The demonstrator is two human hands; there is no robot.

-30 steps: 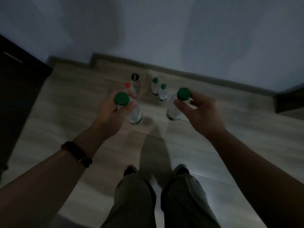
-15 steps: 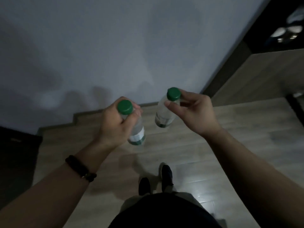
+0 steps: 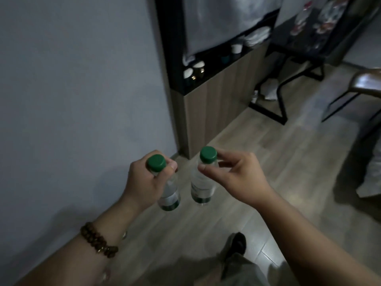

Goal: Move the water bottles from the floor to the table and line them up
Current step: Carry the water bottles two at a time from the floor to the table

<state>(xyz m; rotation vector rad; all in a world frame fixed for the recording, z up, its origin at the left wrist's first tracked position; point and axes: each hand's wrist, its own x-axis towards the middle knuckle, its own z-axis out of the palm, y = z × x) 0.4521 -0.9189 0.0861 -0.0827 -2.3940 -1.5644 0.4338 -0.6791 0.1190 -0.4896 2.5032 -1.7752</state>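
Compared with half a second back, the view had swung right, so the wood-fronted cabinet with a dark open shelf (image 3: 216, 104) sat much closer and a dark table with black metal legs (image 3: 294, 49) had come into sight.

Left hand (image 3: 144, 182) still had its fingers curled round the neck of a clear plastic water bottle with a green cap (image 3: 170, 195), thumb pressed across the front, so the bottle's shoulder was hidden. Right hand (image 3: 237, 178) pinched a second clear green-capped water bottle (image 3: 201, 186) just under the cap between thumb and fingertips.

Both hung in the air over the pale wood-plank floor (image 3: 278, 157), just beside each other with a small gap, nowhere near the table. Labels were too dim to read tbh.

Brown beaded bracelet (image 3: 99, 242) sat on the left wrist. Plain grey wall (image 3: 82, 79) took up the whole left side. That shelf held some white cups (image 3: 198, 66), pretty blurry. Stuff on the table was a smear, couldn't tell what. Brown chair (image 3: 366, 80) got cut off by the right edge.
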